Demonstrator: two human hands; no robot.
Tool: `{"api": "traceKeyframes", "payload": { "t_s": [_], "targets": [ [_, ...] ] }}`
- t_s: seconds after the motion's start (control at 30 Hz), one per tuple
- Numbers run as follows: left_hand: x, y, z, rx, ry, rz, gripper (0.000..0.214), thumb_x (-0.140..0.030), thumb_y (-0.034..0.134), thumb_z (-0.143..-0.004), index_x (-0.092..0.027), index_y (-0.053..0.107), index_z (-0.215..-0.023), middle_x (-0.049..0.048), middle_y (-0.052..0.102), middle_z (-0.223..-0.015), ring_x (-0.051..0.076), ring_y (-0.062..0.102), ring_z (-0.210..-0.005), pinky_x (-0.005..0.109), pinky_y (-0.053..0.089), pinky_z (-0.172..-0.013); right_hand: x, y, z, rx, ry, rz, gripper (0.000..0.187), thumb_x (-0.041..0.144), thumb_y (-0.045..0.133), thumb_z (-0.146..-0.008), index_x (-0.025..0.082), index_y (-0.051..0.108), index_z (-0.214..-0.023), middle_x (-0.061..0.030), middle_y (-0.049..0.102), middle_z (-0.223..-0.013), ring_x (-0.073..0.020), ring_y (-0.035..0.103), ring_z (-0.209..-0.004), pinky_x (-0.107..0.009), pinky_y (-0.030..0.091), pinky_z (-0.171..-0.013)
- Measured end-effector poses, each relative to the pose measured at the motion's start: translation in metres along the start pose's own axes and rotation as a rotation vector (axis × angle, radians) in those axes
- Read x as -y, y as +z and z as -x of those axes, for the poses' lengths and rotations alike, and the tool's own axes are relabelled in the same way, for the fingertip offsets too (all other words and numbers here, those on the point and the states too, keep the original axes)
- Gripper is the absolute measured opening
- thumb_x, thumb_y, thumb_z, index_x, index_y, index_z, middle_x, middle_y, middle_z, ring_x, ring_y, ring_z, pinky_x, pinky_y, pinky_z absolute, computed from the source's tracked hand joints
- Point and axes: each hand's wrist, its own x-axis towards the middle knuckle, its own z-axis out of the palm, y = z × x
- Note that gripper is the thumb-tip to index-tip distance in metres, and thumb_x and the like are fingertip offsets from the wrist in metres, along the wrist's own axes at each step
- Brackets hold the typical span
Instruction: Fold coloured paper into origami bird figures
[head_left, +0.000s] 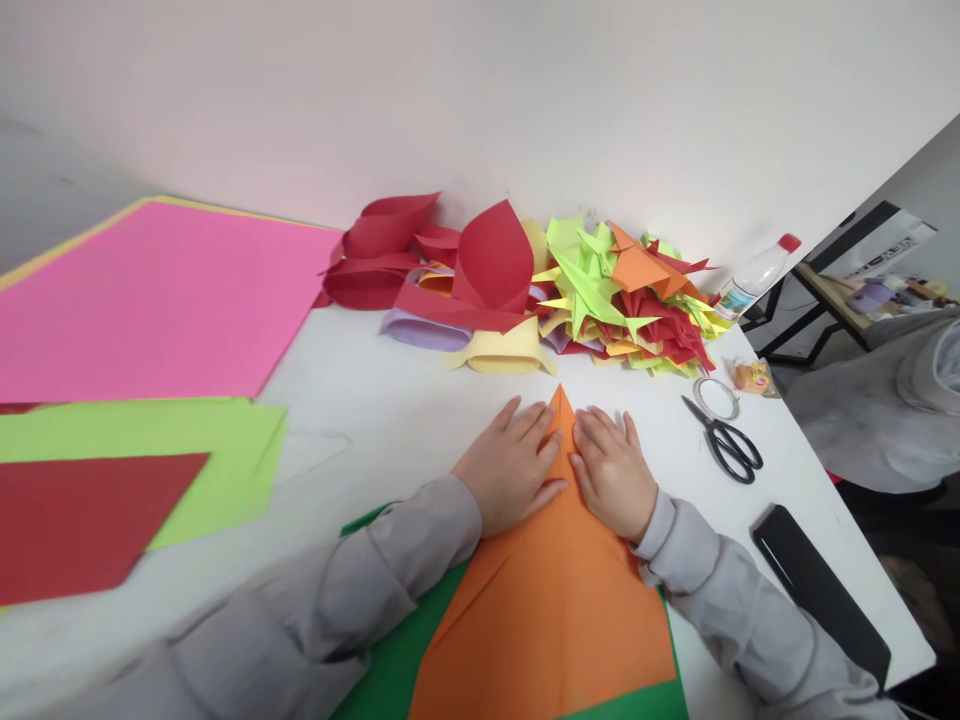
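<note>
2 bare hands: left hand and right hand laid flat near the tip, clasping nothing.
Orange, pointed, folded paper: atop flat green paper; probably light, easily creased.
Side edges: likely safest hold.

One bare left hand and one bare right hand are touching one creased orange paper sheet. One pair of black-handled scissors, one narrow tape roll, one long black object, one red-capped clear plastic bottle and one small wrapped snack are sharing one white surface. Heaped folded coloured papers are overlapping too closely for counting.
</note>
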Motion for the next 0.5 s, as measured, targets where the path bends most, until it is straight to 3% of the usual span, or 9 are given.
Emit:
{"api": "traceKeyframes", "payload": {
  "t_s": [0.13, 0.23, 0.5],
  "targets": [
    [0.0, 0.001, 0.0, -0.009, 0.001, 0.013, 0.052, -0.047, 0.04, -0.09, -0.008, 0.064, -0.114, 0.0254, 0.056, -0.129, 0.036, 0.048, -0.122, 0.055, 0.029, -0.106, 0.001, -0.004, 0.007, -0.02, 0.003, -0.024, 0.036, 0.023, 0.034, -0.097, 0.013, 0.06, -0.119, -0.0136, 0.053, -0.136, -0.0254, 0.04, -0.132, -0.054, 0.021, -0.112],
    [0.0, 0.001, 0.0, -0.015, 0.003, -0.005, 0.051, -0.048, 0.041, -0.089, -0.01, 0.064, -0.113, 0.0236, 0.056, -0.129, 0.035, 0.049, -0.122, 0.054, 0.03, -0.106, -0.001, -0.004, 0.004, 0.001, -0.002, 0.013, 0.038, 0.026, 0.033, -0.098, 0.016, 0.058, -0.124, -0.0122, 0.049, -0.14, -0.0277, 0.038, -0.134, -0.057, 0.02, -0.111],
    [0.001, 0.005, -0.001, -0.032, 0.046, -0.007, 0.054, -0.048, 0.041, -0.089, -0.005, 0.062, -0.114, 0.0247, 0.059, -0.123, 0.036, 0.05, -0.119, 0.052, 0.03, -0.106, -0.01, -0.003, -0.036, 0.072, 0.021, 0.085, 0.042, 0.035, 0.028, -0.1, 0.022, 0.049, -0.134, -0.0087, 0.042, -0.146, -0.0306, 0.033, -0.135, -0.062, 0.024, -0.107]
  ]
}}
